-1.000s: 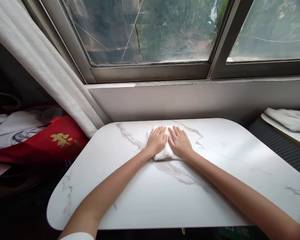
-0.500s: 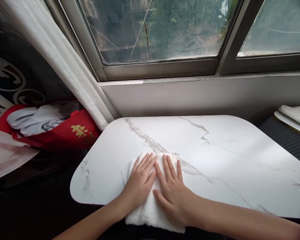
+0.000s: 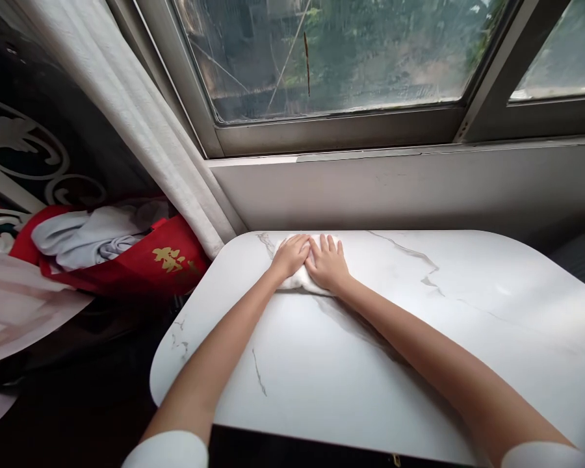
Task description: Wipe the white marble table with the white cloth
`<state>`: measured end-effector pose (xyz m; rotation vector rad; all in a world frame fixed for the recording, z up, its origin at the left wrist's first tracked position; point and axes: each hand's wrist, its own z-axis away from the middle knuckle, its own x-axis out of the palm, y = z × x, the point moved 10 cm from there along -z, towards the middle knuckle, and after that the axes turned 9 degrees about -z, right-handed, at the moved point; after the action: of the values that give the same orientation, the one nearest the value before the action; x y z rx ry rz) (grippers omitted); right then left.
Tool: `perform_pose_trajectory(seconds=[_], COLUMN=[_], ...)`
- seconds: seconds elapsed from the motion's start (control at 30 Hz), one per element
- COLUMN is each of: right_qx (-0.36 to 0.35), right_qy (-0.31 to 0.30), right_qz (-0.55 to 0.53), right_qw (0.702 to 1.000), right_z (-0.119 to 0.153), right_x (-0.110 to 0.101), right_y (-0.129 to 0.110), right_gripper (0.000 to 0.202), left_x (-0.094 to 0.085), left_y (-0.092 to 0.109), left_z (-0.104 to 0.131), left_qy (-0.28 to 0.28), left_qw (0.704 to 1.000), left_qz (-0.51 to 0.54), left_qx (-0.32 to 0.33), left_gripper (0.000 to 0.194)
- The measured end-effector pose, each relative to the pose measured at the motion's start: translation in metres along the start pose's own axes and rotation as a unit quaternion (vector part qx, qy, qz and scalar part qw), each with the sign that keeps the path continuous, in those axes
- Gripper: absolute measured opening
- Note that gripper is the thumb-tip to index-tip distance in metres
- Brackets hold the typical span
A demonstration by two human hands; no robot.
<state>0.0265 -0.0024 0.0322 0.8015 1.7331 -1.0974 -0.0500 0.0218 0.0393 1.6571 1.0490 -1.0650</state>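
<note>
A white cloth lies bunched on the white marble-patterned table, close to its far edge by the window wall. My left hand rests flat on the left part of the cloth, fingers stretched toward the window. Beside it, my right hand presses down on the cloth with its fingers spread. The two hands nearly touch, and they cover much of the cloth.
A window in a metal frame stands behind the table. To the left hang a white curtain and, below it, a red bag stuffed with pale fabric. A dark ribbed surface shows at the right.
Both hands have slid the cloth away from me, from the table's near edge to its far edge. The cloth has bunched up, and the view has shifted slightly right-to-left.
</note>
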Motion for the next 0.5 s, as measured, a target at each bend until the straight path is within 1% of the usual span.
perform_pose_trajectory(seconds=[0.07,0.13,0.2,0.27,0.37,0.43,0.5], right_qx=[0.014,0.015,0.011,0.009,-0.004,-0.017,-0.032], right_qy=[0.012,0.018,0.022,0.029,0.035,0.040,0.048], right_qz=[0.002,0.004,0.007,0.014,0.020,0.017,0.015], right_qw=[1.000,1.000,1.000,0.999,0.999,0.999,0.998], right_z=[-0.018,-0.032,-0.040,-0.044,-0.038,-0.026,-0.008], right_x=[0.000,0.002,0.002,0.001,0.001,0.002,0.002], right_y=[0.005,0.006,0.007,0.006,-0.001,-0.010,-0.024], right_gripper=[0.057,0.056,0.055,0.054,0.053,0.054,0.055], left_x=[0.001,0.003,0.005,0.005,0.002,-0.002,-0.008], left_y=[-0.009,-0.016,-0.020,-0.022,-0.023,-0.023,-0.022], left_z=[-0.020,-0.034,-0.042,-0.044,-0.033,-0.018,0.004], left_qy=[0.013,0.016,0.015,0.016,0.013,0.008,0.001], left_qw=[1.000,1.000,1.000,1.000,1.000,1.000,1.000], left_qz=[0.009,0.013,0.014,0.014,0.008,-0.001,-0.011], left_qx=[-0.005,-0.010,-0.009,-0.007,-0.017,-0.027,-0.023], left_gripper=[0.040,0.039,0.039,0.039,0.040,0.041,0.042])
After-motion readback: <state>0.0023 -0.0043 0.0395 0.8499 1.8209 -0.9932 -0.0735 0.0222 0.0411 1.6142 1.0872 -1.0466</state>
